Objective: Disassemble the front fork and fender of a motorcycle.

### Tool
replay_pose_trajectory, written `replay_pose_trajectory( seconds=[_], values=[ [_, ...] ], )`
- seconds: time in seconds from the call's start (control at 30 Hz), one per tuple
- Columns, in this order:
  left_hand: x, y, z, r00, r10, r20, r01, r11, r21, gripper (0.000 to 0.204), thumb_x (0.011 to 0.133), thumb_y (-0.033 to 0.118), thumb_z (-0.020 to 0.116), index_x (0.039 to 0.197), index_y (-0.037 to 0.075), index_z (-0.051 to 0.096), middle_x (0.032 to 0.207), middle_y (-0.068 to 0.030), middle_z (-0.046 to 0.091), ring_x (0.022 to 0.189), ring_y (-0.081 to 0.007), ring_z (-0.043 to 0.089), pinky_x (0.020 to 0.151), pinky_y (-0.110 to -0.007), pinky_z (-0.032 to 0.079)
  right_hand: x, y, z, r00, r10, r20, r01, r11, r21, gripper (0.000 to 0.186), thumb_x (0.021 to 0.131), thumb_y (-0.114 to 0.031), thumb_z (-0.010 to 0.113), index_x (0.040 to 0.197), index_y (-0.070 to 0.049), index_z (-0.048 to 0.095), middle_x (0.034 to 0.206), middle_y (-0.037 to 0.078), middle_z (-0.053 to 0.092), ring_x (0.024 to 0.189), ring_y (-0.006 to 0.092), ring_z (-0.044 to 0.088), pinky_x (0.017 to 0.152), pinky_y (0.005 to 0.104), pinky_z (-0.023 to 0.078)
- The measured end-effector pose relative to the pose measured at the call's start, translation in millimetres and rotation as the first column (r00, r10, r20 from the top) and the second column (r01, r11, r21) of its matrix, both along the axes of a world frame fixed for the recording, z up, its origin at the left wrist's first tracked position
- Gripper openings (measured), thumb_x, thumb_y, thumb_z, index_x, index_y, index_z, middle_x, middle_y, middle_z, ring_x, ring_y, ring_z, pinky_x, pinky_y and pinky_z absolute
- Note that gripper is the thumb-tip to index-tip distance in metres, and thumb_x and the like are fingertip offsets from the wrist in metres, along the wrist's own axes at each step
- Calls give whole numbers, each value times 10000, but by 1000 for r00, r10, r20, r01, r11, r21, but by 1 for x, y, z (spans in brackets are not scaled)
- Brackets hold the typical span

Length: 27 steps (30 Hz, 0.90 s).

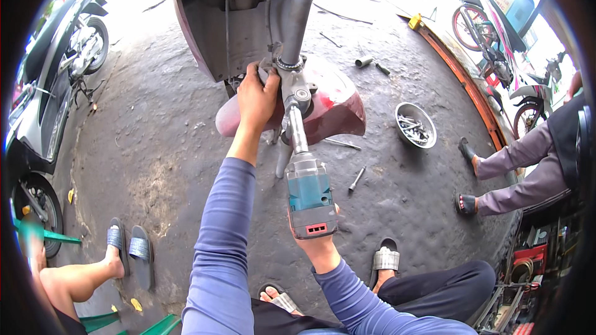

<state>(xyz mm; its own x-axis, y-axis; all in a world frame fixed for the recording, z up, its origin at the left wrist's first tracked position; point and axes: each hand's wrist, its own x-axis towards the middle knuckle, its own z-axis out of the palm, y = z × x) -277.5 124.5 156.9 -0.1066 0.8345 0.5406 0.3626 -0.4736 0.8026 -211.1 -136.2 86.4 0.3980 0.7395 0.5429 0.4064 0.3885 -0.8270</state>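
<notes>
- Blue-sleeved forearms rise from the lower edge; the right hand (315,243) is clenched around the grip of a teal cordless impact wrench (308,192), its long socket extension (297,129) angled up to a fastener at the foot of the grey fork leg (297,12).
- Left hand (256,100) grasps the fork bracket (297,90) just above the dark red front fender (335,108), fingers curled over the metal right beside the socket.
- Risk, as I judge it: with the extension meeting the fastener at a slant, the socket could slip off and round the head, or kick toward the left fingers (251,74) so close by.
- Fender and fork look steadied by that one hand alone; if the fastener lets go suddenly, the parts could drop or twist.
- Loose tools lie on the stained concrete floor (155,149): a socket wrench (357,178), a rod, and a metal bowl (415,125) of small parts well apart to the right; sandalled feet sit near them and could kick them.
- Another person's legs in grey trousers (521,174) rest at the right; a parked motorbike (56,80) stands at the left.
</notes>
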Motion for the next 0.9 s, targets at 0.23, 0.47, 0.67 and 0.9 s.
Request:
replay_pose_trajectory(
  seconds=[0.23, 0.47, 0.67, 0.9],
  values=[
    [-1, -1, 1, 1000, 5, -1, -5, 1000, -7, 428, 934, 351, 616, 1181, 2, 612, 1022, -270, 720, 1004, -472, 667, 913, -516, 493, 11, -5, 18, 960, -6, 279, 7, 1000, -3, 166, 695, -10, 738, 841, -28, 662, 776, 92, 635, 615, 242, 621, 575, 327, 513],
    [-2, -1, 1, 1000, 22, -2, -22, 1000, 6, 436, 938, 351, 616, 1194, -2, 616, 1025, -277, 719, 1018, -479, 661, 934, -515, 481, 7, -5, 37, 957, -5, 290, 7, 1000, -5, 169, 703, -5, 737, 858, -25, 674, 792, 89, 651, 627, 231, 633, 586, 323, 526],
    [-2, -1, 1, 1000, 16, 8, -16, 1000, 5, 430, 935, 343, 620, 1192, -2, 621, 1011, -280, 718, 1005, -481, 663, 926, -517, 486, 9, -6, 35, 967, 7, 255, 1, 999, -32, 186, 707, -1, 737, 885, -20, 688, 822, 102, 662, 637, 242, 639, 600, 322, 534],
    [-1, -2, 3, 1000, 12, 17, -13, 1000, 24, 425, 930, 333, 622, 1181, -10, 623, 978, -281, 718, 984, -482, 668, 903, -512, 498, 4, -6, 23, 990, 96, -102, -108, 988, -109, 193, 702, 2, 736, 888, -17, 688, 831, 115, 655, 643, 250, 635, 601, 323, 528]
  ],
)
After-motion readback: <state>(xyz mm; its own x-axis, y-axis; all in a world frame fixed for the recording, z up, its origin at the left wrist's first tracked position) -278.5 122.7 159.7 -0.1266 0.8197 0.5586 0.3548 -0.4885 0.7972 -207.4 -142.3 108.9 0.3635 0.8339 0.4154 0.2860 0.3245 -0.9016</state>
